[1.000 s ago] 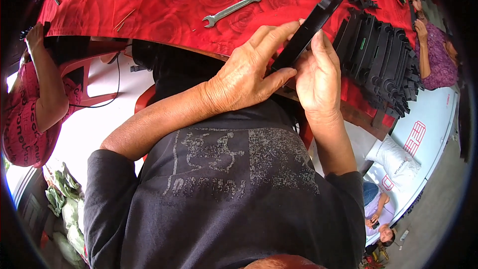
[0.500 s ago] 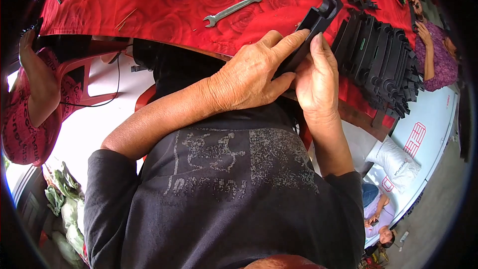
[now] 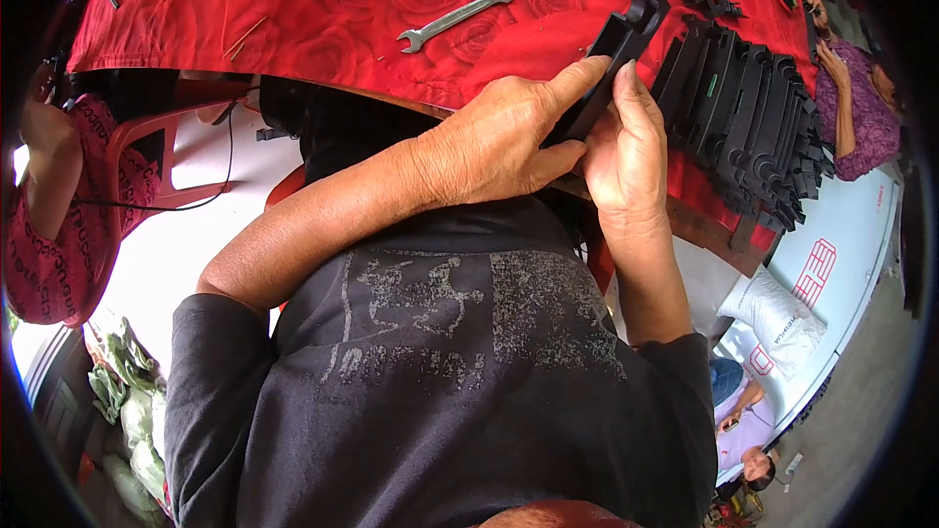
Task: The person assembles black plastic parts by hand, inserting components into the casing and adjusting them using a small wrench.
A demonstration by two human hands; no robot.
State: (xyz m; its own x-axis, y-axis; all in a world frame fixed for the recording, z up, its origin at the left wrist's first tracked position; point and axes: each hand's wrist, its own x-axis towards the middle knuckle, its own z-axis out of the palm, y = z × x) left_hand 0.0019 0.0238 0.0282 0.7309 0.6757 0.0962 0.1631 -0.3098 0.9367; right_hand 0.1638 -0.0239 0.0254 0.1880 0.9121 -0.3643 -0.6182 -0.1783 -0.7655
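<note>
Red rose-patterned cloth (image 3: pixel 333 34), head view; we note the black channelled part (image 3: pixel 622 51) above its near edge, long axis slanting, notched end away and rightward. Since a second ago it has rolled, baring that notch. Smooth, hollow. Left hand (image 3: pixel 499 137) grips it, thumb and forefinger parted; right hand (image 3: pixel 626 152), cupped, holds its right side

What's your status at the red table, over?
Left hand, right hand: both holding one long black part. Wrench lying apart. Black parts piled to the right.
</note>
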